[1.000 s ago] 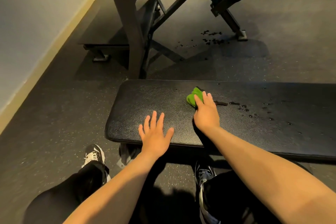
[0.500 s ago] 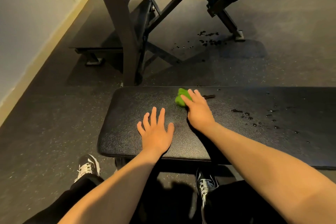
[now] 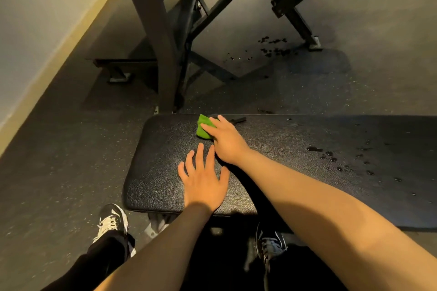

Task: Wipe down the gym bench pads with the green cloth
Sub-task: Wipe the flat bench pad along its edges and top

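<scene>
Wiping the bench pad (image 3: 160,160)
Flat fingers of the right hand (image 3: 227,142) press the bunched green cloth (image 3: 203,129) at the far edge; the left hand (image 3: 204,182) rests open nearby.

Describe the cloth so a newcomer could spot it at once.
Start at the black bench pad across the lower frame. Near its far edge, toward its left end, the right hand presses on a bunched cloth. It is the only bright green thing in view.
</scene>
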Available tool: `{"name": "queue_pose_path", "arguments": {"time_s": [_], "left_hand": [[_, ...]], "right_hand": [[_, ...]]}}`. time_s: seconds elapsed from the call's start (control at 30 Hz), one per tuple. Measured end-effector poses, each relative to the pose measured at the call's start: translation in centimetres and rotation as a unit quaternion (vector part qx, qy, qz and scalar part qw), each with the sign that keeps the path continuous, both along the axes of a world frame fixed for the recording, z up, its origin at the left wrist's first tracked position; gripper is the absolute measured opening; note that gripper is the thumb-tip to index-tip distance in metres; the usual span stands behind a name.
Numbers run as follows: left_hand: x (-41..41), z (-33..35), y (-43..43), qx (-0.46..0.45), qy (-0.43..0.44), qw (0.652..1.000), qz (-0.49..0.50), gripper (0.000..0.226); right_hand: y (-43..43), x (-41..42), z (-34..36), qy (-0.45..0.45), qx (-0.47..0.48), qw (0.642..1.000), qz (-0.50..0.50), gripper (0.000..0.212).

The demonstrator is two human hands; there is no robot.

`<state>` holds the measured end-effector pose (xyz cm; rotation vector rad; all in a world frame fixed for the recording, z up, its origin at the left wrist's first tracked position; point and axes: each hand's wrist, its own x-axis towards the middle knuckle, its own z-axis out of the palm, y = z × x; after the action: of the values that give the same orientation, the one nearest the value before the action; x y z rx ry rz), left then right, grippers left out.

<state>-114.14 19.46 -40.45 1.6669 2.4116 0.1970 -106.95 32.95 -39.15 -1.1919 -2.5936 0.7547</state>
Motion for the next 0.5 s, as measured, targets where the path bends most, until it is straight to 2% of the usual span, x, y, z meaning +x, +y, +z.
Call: {"name": "queue_pose_path", "arguments": {"time_s": [0.1,0.27,0.33,0.43,0.5], "left_hand": [[-0.1,0.1,0.0,0.002,-0.002,1.0,0.001,0.068],[0.0,0.3,0.0,0.002,-0.012,1.0,-0.003,0.067],[0.0,0.3,0.0,0.003,-0.011,1.0,-0.003,0.067],[0.0,0.2,0.0,-0.002,-0.006,1.0,-0.003,0.067],[0.0,0.1,0.0,0.002,0.002,1.0,-0.002,0.067]], "right_hand": [[0.8,2.4,-0.6,-0.002,0.039,0.999,-0.036,0.063],[2.1,7.6,-0.4,-0.023,0.054,0.97,-0.234,0.06],[2.2,8.3,-0.5,-0.044,0.051,0.957,-0.282,0.06],[1.3,6.3,-0.3,-0.041,0.047,0.953,-0.298,0.061],[-0.1,4.1,-0.1,-0.012,0.042,0.969,-0.242,0.062]]}}
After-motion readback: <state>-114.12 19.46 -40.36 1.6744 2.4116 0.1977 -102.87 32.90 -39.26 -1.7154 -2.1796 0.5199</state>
